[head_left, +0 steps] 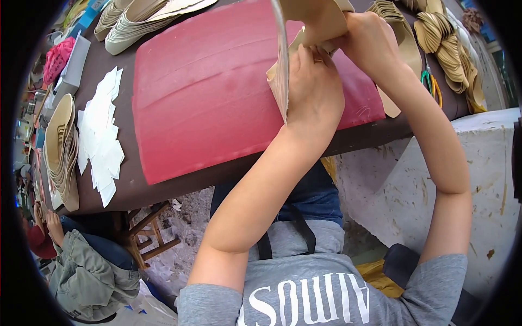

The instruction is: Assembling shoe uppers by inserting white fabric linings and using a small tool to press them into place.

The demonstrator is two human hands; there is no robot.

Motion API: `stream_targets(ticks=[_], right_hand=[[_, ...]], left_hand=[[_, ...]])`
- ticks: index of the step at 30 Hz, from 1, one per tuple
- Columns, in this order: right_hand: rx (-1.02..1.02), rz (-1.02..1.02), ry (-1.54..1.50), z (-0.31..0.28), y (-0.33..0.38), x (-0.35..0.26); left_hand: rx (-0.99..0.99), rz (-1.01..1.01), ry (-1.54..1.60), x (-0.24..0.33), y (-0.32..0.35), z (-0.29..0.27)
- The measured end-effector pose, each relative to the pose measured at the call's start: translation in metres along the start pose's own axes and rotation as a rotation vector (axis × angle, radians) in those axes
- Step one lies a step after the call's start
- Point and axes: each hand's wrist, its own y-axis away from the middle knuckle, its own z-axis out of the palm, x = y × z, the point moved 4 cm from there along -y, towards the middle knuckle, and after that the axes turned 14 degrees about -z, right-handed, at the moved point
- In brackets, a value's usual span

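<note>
Both my hands work on a beige, curved shoe-upper piece (321, 22), raised over the right part of a red mat (212, 92). My right hand (372, 41) is closed on its edge at the upper right. My left hand (315, 81), with a ring on one finger, has its fingers curled against the lower part of the piece. A pale flap of it stands on edge beside that hand. The fingertips of both hands are mostly hidden by the material and by each other.
Left of the mat lie fanned white strips (103, 136) and a stack of beige uppers (61, 146). More stacks (136, 27) stand at the back; bundled beige pieces (443, 46) and green-and-orange-handled scissors (432, 87) lie right. A wooden stool (152, 233) and another person's jacket (89, 271) are lower left.
</note>
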Motion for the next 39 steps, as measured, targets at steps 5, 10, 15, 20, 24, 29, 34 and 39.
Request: stream_targets(ticks=[5, 10, 15, 20, 24, 29, 34, 39], right_hand=[[0.09, -0.067, 0.031, 0.003, -0.001, 0.009], [0.084, -0.062, -0.061, -0.009, -0.007, 0.001], [0.065, 0.252, -0.191, 0.006, 0.012, 0.022], [0.185, 0.333, -0.264, 0.017, 0.029, 0.004], [0.287, 0.344, -0.255, 0.026, 0.04, -0.006], [0.282, 0.419, -0.394, 0.012, 0.047, -0.003], [0.416, 0.454, -0.434, 0.006, 0.063, 0.012], [-0.317, 0.726, -0.243, 0.033, 0.089, 0.013]], left_hand=[[0.015, 0.003, 0.128, 0.002, -0.007, -0.005], [0.033, 0.106, -0.117, 0.0, -0.025, -0.007], [-0.166, 0.301, -0.366, 0.005, -0.036, -0.031], [-0.088, 0.491, -0.561, -0.004, -0.013, -0.052], [-0.006, 0.561, -0.716, 0.006, -0.012, -0.045], [-0.015, 0.608, -0.802, 0.015, -0.009, -0.025], [-0.033, 0.631, -0.848, 0.027, -0.003, -0.02], [0.102, 0.56, -0.559, 0.021, 0.016, 0.006]])
